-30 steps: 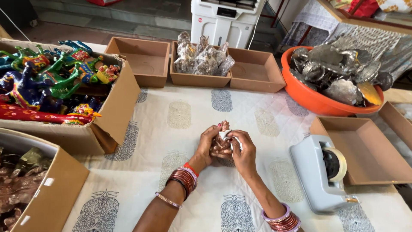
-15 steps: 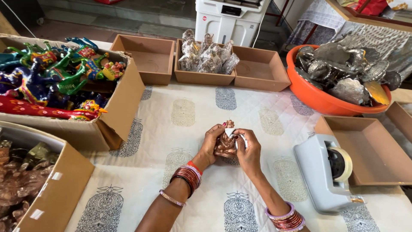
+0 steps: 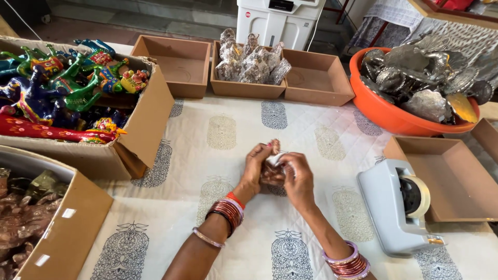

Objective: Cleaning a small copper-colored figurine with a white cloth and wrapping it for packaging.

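nearby, tape dispenser [image 3: 402,210] beside both hands [image 3: 277,171] clasping a wrapped figure [image 3: 273,167].

Bright painted toys and silver wrappings showing against a pale printed cloth

The cloth [image 3: 233,155] over the surface is showing cream with grey block-printed motifs; the painted animal figures [image 3: 62,88] are glowing blue, green, red and yellow in a brown cardboard box [image 3: 140,129]. The basin [image 3: 386,111] is shining orange around silver-grey pieces [image 3: 420,78], the tape dispenser [image 3: 391,207] is looking pale grey-white, the trays [image 3: 316,83] are plain brown, and the bangles [image 3: 225,210] are gleaming red and copper.
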